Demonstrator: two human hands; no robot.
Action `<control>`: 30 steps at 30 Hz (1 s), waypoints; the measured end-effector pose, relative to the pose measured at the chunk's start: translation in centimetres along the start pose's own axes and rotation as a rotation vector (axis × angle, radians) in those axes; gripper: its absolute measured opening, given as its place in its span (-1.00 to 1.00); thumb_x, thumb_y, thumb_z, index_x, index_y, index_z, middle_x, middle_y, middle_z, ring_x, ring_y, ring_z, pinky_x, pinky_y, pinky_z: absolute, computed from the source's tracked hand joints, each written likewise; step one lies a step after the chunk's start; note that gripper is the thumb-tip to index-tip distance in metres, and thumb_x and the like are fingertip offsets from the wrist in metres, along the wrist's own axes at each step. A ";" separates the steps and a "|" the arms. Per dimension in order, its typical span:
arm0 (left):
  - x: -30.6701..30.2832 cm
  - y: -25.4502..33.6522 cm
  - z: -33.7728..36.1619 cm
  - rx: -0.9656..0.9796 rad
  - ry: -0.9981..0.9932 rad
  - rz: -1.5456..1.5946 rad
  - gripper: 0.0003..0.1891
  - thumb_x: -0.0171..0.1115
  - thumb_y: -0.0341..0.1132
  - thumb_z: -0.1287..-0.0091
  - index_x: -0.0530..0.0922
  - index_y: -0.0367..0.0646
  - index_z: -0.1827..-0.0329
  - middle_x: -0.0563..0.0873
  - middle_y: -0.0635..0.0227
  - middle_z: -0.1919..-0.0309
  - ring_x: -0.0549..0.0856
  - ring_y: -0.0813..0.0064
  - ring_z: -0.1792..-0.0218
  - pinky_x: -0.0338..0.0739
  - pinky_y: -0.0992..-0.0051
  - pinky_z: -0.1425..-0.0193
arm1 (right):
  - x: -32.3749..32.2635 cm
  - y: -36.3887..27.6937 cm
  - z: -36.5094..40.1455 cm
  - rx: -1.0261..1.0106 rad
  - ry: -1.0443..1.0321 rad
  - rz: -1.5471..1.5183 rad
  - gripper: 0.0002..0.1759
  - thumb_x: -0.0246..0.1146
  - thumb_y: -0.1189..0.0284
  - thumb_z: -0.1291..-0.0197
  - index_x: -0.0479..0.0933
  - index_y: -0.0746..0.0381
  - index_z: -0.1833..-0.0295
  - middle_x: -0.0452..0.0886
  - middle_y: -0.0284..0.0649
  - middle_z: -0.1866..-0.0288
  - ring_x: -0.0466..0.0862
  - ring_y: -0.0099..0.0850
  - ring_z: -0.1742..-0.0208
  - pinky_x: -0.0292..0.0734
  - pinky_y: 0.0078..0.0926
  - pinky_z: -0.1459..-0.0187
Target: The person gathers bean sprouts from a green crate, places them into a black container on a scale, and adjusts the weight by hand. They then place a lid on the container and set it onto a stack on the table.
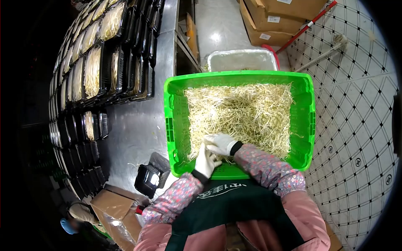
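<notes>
A green crate (238, 75) filled with pale bean sprouts (243, 113) stands in front of me. Both my hands wear white gloves and meet over the sprouts near the crate's front left part. My left hand (206, 162) has its fingers bent, and its fingertips are close to the other hand. My right hand (221, 144) is closed, with its fingers curled at the tips of the left one. Whatever lies between the fingers is too small to make out. An open black tray (147, 180) sits on the metal table left of the crate.
Stacks of sprout-filled black trays (94, 71) cover the left side of the metal table (130, 125). Behind the crate are a metal-coloured tub (243, 60) and cardboard boxes (276, 23). An open carton (115, 205) is at lower left, near another person (79, 219).
</notes>
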State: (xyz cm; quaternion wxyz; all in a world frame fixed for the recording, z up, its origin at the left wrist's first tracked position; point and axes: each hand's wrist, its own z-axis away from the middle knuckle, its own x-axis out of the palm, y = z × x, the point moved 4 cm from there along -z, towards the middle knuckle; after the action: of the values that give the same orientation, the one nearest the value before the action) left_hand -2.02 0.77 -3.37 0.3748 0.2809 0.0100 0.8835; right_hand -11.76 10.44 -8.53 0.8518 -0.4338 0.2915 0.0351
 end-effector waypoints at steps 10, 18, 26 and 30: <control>3.5 6.2 -0.9 0.389 0.003 -2.177 0.44 0.71 -0.19 0.24 -0.20 0.10 -0.67 -0.20 0.09 -0.65 -0.04 -0.19 -0.60 0.27 -0.30 -0.40 | -4.1 -0.9 6.3 0.300 0.017 0.368 0.54 0.62 -0.13 0.33 -0.20 0.14 -0.66 -0.15 0.17 -0.66 -0.01 0.23 -0.62 0.13 0.27 -0.46; -1.2 5.2 -7.5 0.631 0.005 -2.062 -0.44 0.32 -0.43 -0.11 0.49 -0.13 -0.26 0.68 0.05 0.09 0.65 0.03 -0.05 0.58 0.18 -0.13 | -1.7 5.4 4.4 0.335 0.068 0.181 -0.33 0.32 0.39 -0.10 0.39 0.12 -0.39 0.54 0.01 -0.28 0.61 -0.05 -0.18 0.59 -0.18 -0.14; 1.6 5.2 -3.4 0.757 -0.051 -2.142 -0.36 0.32 -0.45 -0.07 0.47 -0.08 -0.32 0.64 0.09 -0.04 0.62 0.05 -0.10 0.58 0.16 -0.08 | -8.9 6.1 4.9 0.281 0.414 -0.253 -0.64 0.30 0.38 -0.10 0.65 0.14 -0.06 0.73 0.00 0.10 0.71 -0.05 0.04 0.61 -0.19 -0.06; 2.9 4.1 -3.5 0.791 0.086 -1.987 -0.33 0.35 -0.41 -0.14 0.42 -0.17 -0.39 0.51 0.05 -0.34 0.46 0.05 -0.37 0.42 0.25 -0.42 | -5.4 7.1 1.5 0.166 0.084 -0.036 -0.14 0.50 0.23 0.05 0.37 0.26 -0.39 0.54 0.13 -0.25 0.59 -0.03 -0.23 0.52 -0.26 -0.27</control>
State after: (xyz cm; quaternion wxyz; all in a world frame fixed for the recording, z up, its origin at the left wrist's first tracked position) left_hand -8.10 0.41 -4.02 0.8079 0.2170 0.5333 0.1256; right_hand -17.80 16.99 -10.08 0.8723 -0.3679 0.3212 -0.0228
